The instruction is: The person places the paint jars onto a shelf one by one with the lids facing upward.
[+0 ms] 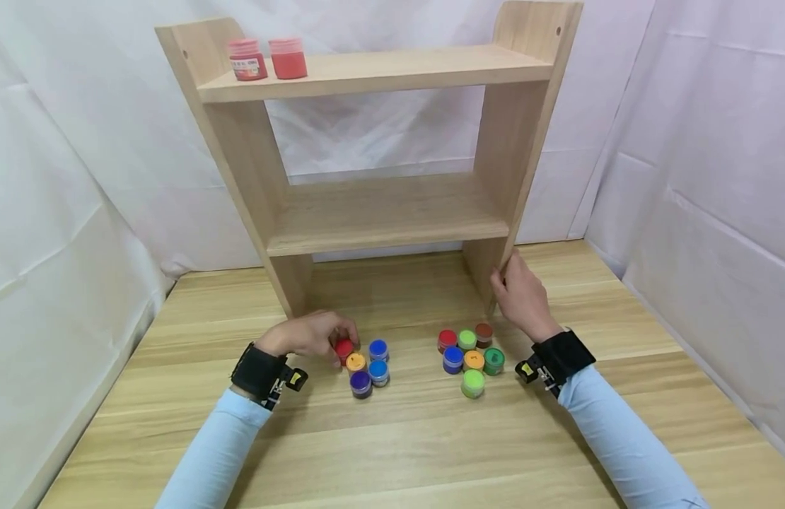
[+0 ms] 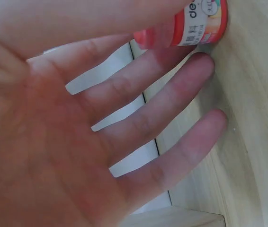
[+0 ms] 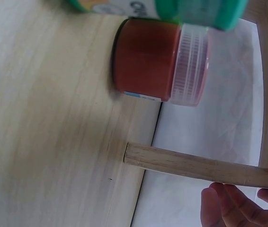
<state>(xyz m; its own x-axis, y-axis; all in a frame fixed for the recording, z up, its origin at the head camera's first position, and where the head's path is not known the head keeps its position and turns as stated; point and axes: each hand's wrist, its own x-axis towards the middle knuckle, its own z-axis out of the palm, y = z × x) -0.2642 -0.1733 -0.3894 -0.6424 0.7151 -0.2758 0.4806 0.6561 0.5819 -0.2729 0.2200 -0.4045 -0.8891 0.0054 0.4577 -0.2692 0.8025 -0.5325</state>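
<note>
Pinching a red jar (image 1: 344,348) with one hand, gripping a wooden shelf (image 1: 392,212) with the other

The left hand (image 1: 312,336) has thumb and forefinger closed on the red jar, while its remaining fingers spread loosely, fairly straight. The right hand (image 1: 525,297) is curled round the front edge of the shelf's right side panel, low down, with fingers and thumb on opposite faces.

The red jar stands upright on the desk (image 1: 418,445), forward of the shelf's lower left corner and a little to the right of it. It is well apart from the right hand and nearer the desk's far edge than the part closest to the camera. It is small and round, with a red body, a paler, translucent red lid and a white label bearing dark lettering and a patch of colour; the left wrist view cuts off part of it.

Just beside it is an orange-topped jar (image 1: 356,363), with three blue and violet jars (image 1: 379,372) near. A second cluster of jars (image 1: 473,360) stands near the right hand. Two more red jars (image 1: 289,60) sit at the left end of the top board.
</note>
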